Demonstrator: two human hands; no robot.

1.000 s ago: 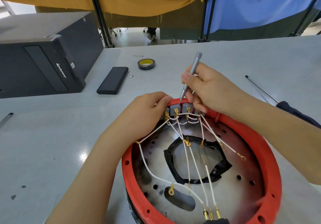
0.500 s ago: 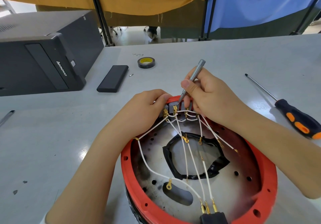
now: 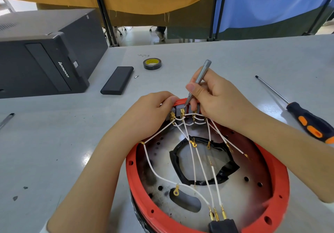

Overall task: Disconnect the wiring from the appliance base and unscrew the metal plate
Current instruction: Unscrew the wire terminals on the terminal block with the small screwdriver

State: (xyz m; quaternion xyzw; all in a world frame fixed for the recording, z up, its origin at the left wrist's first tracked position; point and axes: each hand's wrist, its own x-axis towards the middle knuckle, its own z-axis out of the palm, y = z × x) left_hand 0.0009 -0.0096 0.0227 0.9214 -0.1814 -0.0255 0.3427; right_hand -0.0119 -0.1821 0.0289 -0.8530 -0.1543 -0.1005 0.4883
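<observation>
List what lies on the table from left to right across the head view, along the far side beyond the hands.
Black computer case → flat black box → small loose bit → tape roll → orange-and-black screwdriver.

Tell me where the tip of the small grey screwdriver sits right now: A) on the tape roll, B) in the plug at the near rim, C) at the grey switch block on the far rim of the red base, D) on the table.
C: the right hand holds the grey screwdriver with its tip down at the switch block on the red base.

Bright, even light, a glare patch on the grey table [image 3: 86, 157], sharp focus, wide-angle bending at edges.
</observation>
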